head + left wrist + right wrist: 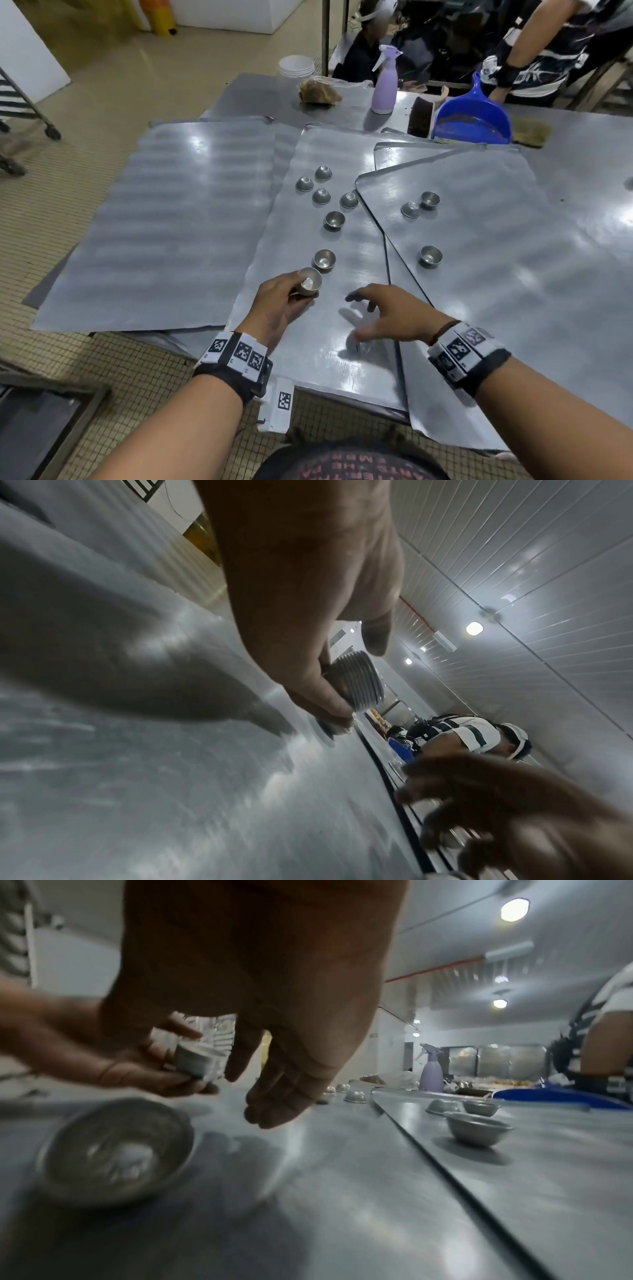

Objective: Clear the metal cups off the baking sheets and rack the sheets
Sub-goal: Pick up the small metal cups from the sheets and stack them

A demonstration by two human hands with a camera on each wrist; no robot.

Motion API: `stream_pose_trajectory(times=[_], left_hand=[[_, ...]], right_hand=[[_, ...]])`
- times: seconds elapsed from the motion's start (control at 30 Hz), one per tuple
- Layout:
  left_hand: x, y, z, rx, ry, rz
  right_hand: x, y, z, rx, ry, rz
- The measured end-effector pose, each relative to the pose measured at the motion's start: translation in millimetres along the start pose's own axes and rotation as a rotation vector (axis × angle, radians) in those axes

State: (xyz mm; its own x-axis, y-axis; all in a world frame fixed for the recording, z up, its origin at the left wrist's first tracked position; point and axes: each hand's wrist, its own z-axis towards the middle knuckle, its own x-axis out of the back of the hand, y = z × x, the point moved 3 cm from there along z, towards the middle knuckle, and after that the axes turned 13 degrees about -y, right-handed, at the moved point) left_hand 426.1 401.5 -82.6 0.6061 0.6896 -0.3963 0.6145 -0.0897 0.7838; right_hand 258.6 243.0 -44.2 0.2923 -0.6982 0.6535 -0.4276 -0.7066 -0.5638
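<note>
Head view shows the left hand [274,305] curled around a nested stack of metal cups [308,281] while the right hand [394,317] hovers spread and empty, nine loose cups still on two baking sheets [342,325], none racked.

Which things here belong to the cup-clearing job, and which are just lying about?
Job:
- stack of nested metal cups held in the left hand
- loose cups
- baking sheets
- right hand, open

Lying about:
- lilac spray bottle
- blue dustpan
- white bowls
</note>
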Motion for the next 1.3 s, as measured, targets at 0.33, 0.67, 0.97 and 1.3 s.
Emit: stream_pose_trajectory(times=[0.33, 0.67, 0.97, 1.3], left_hand=[[-20, -11, 6, 0.037, -0.078, 0.055], [-23, -9, -5, 0.042, -0.120, 0.068], [-25, 0, -13, -0.018, -0.161, -0.056], [-28, -8, -10, -0.002, -0.141, 0.053]], right_hand=[[-34, 14, -5, 0.011, 0.096, -0.075], [16, -22, 9, 0.144, 0.319, 0.105], [9, -42, 41, 0.141, 0.218, -0.107], [-8, -14, 43, 0.174, 0.243, 0.205]])
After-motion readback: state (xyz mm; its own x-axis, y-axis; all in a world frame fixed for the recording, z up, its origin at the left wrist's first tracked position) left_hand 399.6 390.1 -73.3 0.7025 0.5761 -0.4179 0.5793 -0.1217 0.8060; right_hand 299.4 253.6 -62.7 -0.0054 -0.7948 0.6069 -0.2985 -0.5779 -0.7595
